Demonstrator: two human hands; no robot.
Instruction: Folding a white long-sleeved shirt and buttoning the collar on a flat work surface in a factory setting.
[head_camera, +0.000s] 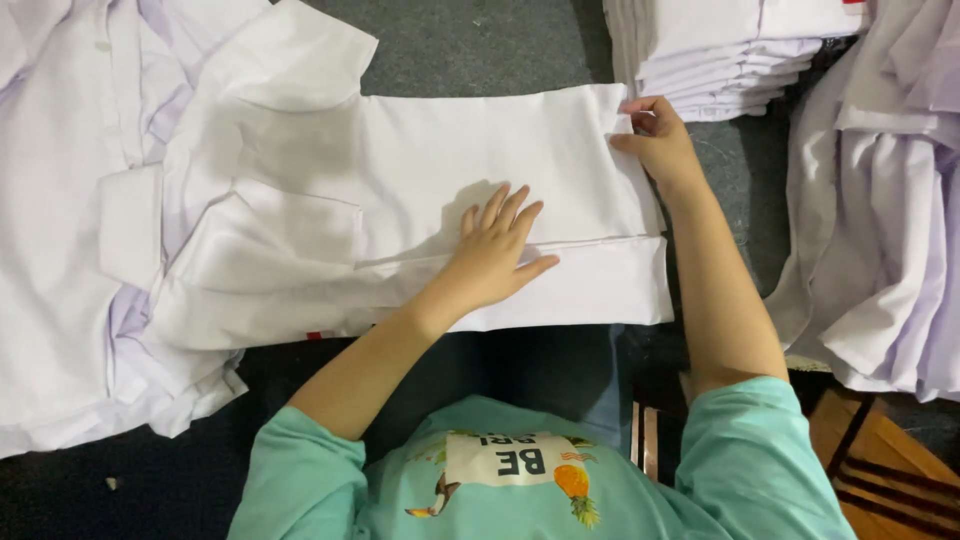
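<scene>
The left hand (493, 255) is lying flat, fingers spread and released, pressing down on the middle of a white shirt (420, 200) that is partly folded. The right hand (655, 140) is pinching the far corner of the same shirt at its hem edge, fingers closed on the cloth. The shirt is lying stretched between both hands on a dark grey surface (480, 40), with its collar and folded sleeves lying well out from the left hand, toward the person's left. Beyond that collar end, a loose pile of white shirts (60, 250) is lying spread out. Just beyond the right hand, a neat stack of folded white shirts (720, 60) is resting on the surface. Outward from the right forearm, another heap of white shirts (880, 230) is lying in overlapping layers.
</scene>
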